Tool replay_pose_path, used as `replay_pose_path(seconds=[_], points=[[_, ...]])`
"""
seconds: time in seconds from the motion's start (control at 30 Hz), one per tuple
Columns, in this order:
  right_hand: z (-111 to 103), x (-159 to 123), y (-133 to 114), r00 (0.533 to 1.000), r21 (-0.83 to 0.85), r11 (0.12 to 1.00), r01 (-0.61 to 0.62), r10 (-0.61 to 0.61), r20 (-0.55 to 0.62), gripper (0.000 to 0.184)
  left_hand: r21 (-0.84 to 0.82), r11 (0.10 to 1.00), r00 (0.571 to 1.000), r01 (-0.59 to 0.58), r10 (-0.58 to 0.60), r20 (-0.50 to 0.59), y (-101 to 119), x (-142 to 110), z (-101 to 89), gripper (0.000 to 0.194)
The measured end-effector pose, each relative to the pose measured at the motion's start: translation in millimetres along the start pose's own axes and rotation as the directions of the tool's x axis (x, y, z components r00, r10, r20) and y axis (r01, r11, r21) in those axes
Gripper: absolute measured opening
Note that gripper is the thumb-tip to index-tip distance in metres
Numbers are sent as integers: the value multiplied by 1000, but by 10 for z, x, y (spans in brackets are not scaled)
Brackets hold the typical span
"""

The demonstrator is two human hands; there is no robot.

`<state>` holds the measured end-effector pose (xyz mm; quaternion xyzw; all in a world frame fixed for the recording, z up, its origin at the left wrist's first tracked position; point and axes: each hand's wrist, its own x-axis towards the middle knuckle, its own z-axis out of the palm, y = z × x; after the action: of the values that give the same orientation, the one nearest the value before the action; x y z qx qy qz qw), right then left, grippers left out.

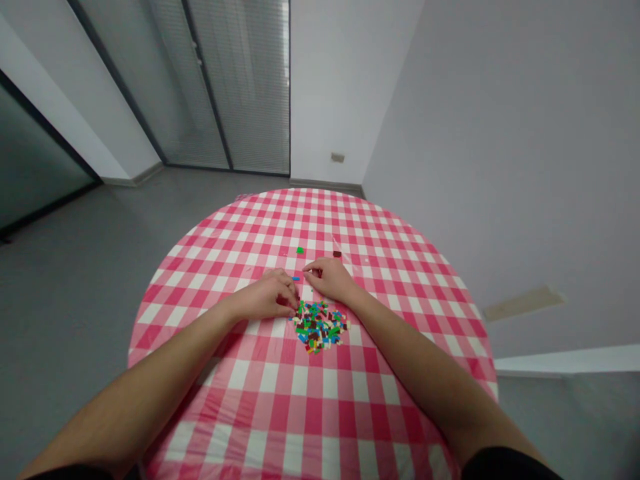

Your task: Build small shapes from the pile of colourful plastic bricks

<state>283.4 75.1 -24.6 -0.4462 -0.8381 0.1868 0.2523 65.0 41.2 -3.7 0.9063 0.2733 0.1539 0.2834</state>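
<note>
"Blue, green and brown bricks (320,327) lie heaped on that surface (280,413). Hands?"

"Left hand (267,295), fingers half-curled, at their edge; right hand (333,277), fingertips close together, near a blue piece (296,279). Can't tell if either grips anything."

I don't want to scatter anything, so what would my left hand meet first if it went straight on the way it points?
Most likely the left edge of the pile of small coloured pieces. Your left hand looks very close to it, though I can't tell whether they touch.
</note>
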Motion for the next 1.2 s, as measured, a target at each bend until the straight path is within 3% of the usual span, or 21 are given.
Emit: replay_pose_path(seconds=[0.4,0.53,0.67,0.8,0.97,1.1,1.2], points=[[-7,-18,21,1000,-7,1000,-13,13,0,19,-9,1000,999,-24,25,33,-62,3,-8,12],[-4,-22,2,998,13,1000,13,-12,-54,19,-127,990,993,68,-80,-90,-56,18,3,13],[-19,-33,-87,984,34,996,85,-79,-157,19,-403,890,893,212,-344,-291,-113,58,68,17],[-45,-46,-192,974,49,982,180,-172,-147,16,-607,785,815,123,-429,-389,-163,110,146,28],[-57,-55,-215,959,66,966,250,-238,-151,14,-719,690,772,84,-501,-391,-157,124,179,36],[-44,-68,-200,964,74,969,237,-226,-140,15,-712,695,741,103,-531,-411,-131,117,159,39],[-26,-69,-196,973,69,976,207,-198,-122,14,-698,709,743,105,-522,-418,-108,124,150,36]])
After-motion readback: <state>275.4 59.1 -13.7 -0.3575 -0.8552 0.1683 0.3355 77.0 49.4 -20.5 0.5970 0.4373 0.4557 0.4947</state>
